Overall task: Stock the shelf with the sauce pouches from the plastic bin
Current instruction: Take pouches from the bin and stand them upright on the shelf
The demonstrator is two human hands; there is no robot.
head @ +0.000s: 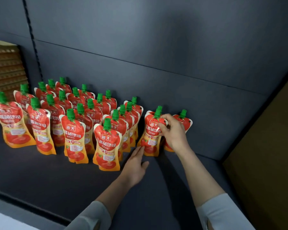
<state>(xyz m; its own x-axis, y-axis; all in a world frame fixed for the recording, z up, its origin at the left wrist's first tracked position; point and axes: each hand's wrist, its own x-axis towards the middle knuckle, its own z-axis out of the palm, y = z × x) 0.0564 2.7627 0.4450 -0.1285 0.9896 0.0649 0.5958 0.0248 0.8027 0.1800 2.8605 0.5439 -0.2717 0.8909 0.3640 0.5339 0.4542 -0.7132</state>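
Several red-and-orange sauce pouches with green caps [74,135] stand in rows on the dark shelf [56,180]. A front pouch [150,135] stands upright at the right end of the rows. My right hand [173,131] grips its upper right edge. My left hand [136,165] lies flat on the shelf, fingertips touching that pouch's lower left corner. Another pouch [184,122] stands behind my right hand, partly hidden. The plastic bin is out of view.
The shelf's dark back panel [173,63] rises right behind the pouches. A brown side wall [264,163] bounds the shelf on the right. Bare shelf surface lies in front of the rows. Stacked brown shelving [5,70] shows at far left.
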